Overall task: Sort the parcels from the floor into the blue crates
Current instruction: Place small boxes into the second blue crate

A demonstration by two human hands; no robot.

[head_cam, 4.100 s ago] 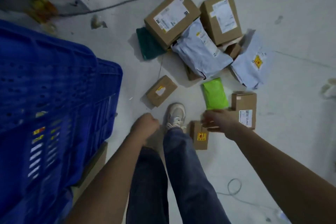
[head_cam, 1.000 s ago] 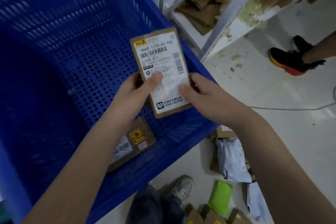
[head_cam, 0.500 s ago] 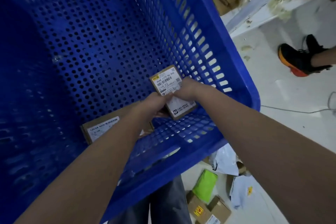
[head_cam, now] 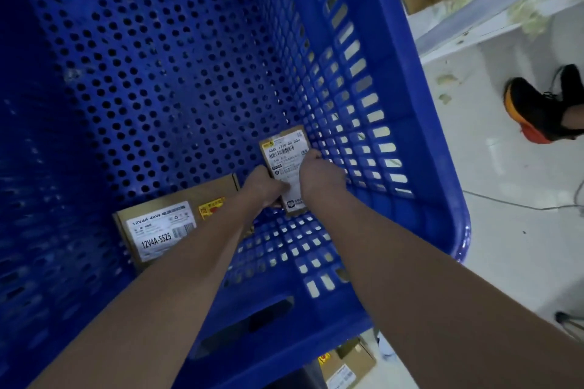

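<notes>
Both my arms reach deep into a large blue perforated crate (head_cam: 420, 148). A small brown parcel (head_cam: 284, 151) with a white barcode label is low in the crate's near right corner. My left hand (head_cam: 262, 186) grips its left edge and my right hand (head_cam: 319, 174) grips its right edge. Whether the parcel touches the crate floor I cannot tell. Another brown parcel (head_cam: 164, 227) labelled 12V4A-5525 lies flat on the crate floor to the left, partly hidden by my left forearm.
Outside the crate, brown boxes (head_cam: 344, 363) lie on the pale floor at the bottom edge. Another person's black and orange shoe (head_cam: 537, 107) stands at the right. A white shelf frame (head_cam: 493, 0) with cardboard runs along the top right. A thin cable (head_cam: 518, 205) crosses the floor.
A second ago I held the labelled parcel above the crate's rim. Both hands have since carried it down into the crate's near right corner. Four seconds ago I was reaching for parcels on the floor.
</notes>
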